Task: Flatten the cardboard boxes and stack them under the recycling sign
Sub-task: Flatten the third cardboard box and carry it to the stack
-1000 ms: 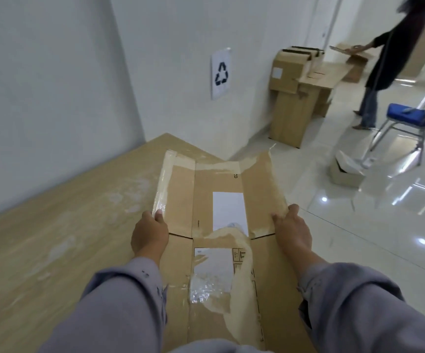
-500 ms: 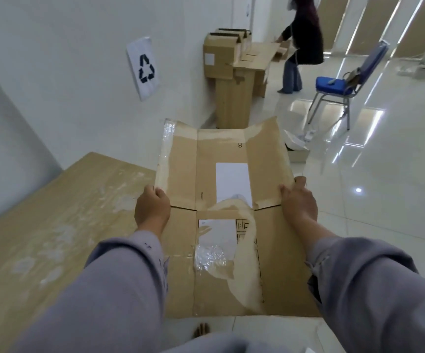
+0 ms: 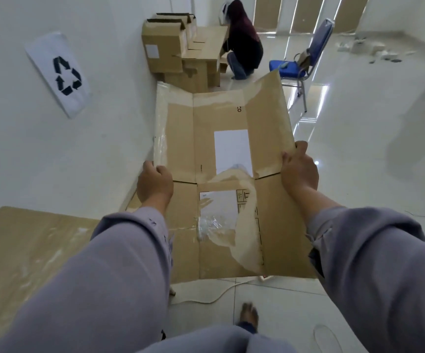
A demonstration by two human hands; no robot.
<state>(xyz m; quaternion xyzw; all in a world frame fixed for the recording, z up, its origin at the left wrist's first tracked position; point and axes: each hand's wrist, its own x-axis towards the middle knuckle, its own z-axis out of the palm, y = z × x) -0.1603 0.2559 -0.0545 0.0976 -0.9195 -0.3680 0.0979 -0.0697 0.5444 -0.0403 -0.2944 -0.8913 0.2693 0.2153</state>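
I hold a flattened brown cardboard box [image 3: 267, 133] out in front of me, above the floor. It carries white labels and peeling tape. My left hand [image 3: 154, 184] grips its left edge and my right hand [image 3: 299, 169] grips its right edge, both near the middle fold. The white recycling sign [image 3: 59, 72] hangs on the wall to the upper left. More cardboard boxes [image 3: 165, 44], still upright, stand against the wall beyond the sign.
A wooden table [image 3: 15, 250] lies at my lower left. A person [image 3: 244, 44] crouches by the far boxes. A blue chair [image 3: 298, 64] stands on the glossy tiled floor at the right. A white cable [image 3: 214, 295] and my bare foot [image 3: 249, 314] are below the box.
I have carried the flattened box off the table and forward over the floor. The recycling sign and the far boxes are closer. The other person has gone from standing to crouching.
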